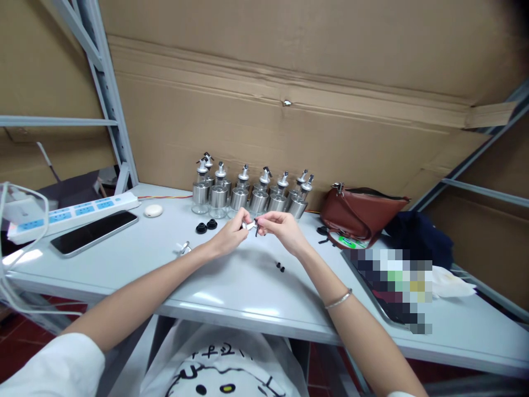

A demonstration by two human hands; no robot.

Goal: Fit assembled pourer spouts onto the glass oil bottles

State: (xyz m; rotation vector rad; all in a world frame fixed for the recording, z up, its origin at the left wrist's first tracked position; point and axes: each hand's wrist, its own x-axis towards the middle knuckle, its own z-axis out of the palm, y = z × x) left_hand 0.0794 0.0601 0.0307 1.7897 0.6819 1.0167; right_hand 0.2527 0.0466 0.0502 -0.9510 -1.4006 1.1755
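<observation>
My left hand (233, 234) pinches a small silvery pour spout (248, 225) above the middle of the table. From the other side my right hand (281, 229) grips a small black piece (257, 225) against the spout's end; its exact shape is partly hidden by my fingers. Below my right hand lie two tiny black plugs (280, 267). Two round black stoppers (201, 227) rest to the left of my left hand, and another silvery spout part (184, 248) lies near my left forearm. Behind my hands stand several glass and steel oil bottles (239, 197) with spouts on top.
At left are a white power strip (74, 216), a phone (95, 232), a round white case (153, 210) and loose white cables (12, 298). A brown bag (359, 212), dark cloth (419, 237) and a blurred-out flat item (384, 286) occupy the right. Cardboard (289, 132) closes the back.
</observation>
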